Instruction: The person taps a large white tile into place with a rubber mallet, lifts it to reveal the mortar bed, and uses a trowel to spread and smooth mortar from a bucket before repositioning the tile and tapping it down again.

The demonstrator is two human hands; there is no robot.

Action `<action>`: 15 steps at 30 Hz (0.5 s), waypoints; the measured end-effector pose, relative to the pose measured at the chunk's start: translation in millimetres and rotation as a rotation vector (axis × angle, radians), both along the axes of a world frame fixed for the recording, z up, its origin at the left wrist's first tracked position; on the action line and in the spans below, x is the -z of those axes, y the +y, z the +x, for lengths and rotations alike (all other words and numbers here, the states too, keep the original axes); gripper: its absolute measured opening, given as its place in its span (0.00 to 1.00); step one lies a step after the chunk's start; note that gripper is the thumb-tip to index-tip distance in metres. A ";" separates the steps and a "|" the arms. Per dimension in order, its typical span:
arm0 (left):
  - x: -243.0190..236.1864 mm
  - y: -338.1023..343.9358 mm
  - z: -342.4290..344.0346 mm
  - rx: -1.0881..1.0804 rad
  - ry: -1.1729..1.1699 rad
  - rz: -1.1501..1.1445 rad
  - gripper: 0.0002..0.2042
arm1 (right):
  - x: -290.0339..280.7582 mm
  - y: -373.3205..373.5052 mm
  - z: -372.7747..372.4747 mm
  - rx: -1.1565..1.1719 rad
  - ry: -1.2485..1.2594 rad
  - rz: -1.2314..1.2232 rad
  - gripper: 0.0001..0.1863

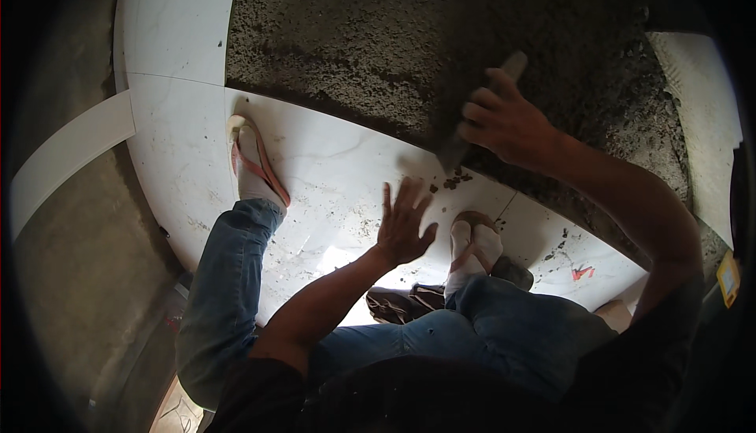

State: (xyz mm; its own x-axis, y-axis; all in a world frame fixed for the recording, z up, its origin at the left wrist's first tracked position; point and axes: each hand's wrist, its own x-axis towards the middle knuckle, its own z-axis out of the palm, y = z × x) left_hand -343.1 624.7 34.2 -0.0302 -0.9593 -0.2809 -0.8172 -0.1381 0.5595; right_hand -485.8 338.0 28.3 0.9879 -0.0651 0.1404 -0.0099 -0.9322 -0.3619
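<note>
My right hand [510,122] grips a long, flat, greyish tool [453,153] at the edge of the rough dark mortar bed [331,47]; one end sticks up past my fingers, the lower end is blurred. Dark crumbs [450,182] lie below it on white marbled tile [331,157]. My left hand [405,224] is open over that tile, fingers spread and slightly blurred, holding nothing. Whether it touches the surface I cannot tell.
My sandalled feet [250,157] rest on the tiles. A pale strip [71,149] lies across grey concrete at left. At right are a pale textured panel [701,110] and a yellow object [728,279]. A dark bag-like item [390,305] lies behind my legs.
</note>
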 end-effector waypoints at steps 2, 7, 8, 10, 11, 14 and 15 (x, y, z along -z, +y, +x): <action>6.6 2.9 5.4 -0.081 -0.155 0.087 0.37 | -3.7 -2.1 -2.6 0.008 0.047 0.014 0.06; 23.8 -18.5 -5.7 -0.117 -0.289 0.191 0.48 | -1.1 0.7 24.8 0.173 -0.074 0.015 0.07; 27.2 -25.4 -13.8 -0.176 -0.299 0.155 0.49 | 1.0 4.6 24.2 0.177 -0.064 0.014 0.07; 33.5 -37.6 -21.4 -0.250 -0.321 0.112 0.51 | 4.3 10.3 18.6 0.097 0.002 -0.007 0.07; 33.7 -43.0 -25.1 -0.251 -0.304 0.113 0.51 | 2.4 8.5 8.5 0.094 0.019 -0.010 0.07; 31.0 -50.7 -24.4 -0.309 -0.293 0.051 0.54 | -6.6 1.6 -24.6 0.060 0.107 0.015 0.06; 30.8 -50.4 -22.9 -0.308 -0.279 0.050 0.54 | -7.1 0.6 -28.0 0.084 0.093 0.026 0.06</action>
State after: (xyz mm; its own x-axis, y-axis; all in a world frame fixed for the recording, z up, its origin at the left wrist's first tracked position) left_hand -366.0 574.3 3.5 0.3401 -0.8965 -0.2839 -0.8528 -0.4213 0.3088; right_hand -513.9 338.5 35.4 0.9875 -0.1507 0.0461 -0.1221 -0.9169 -0.3800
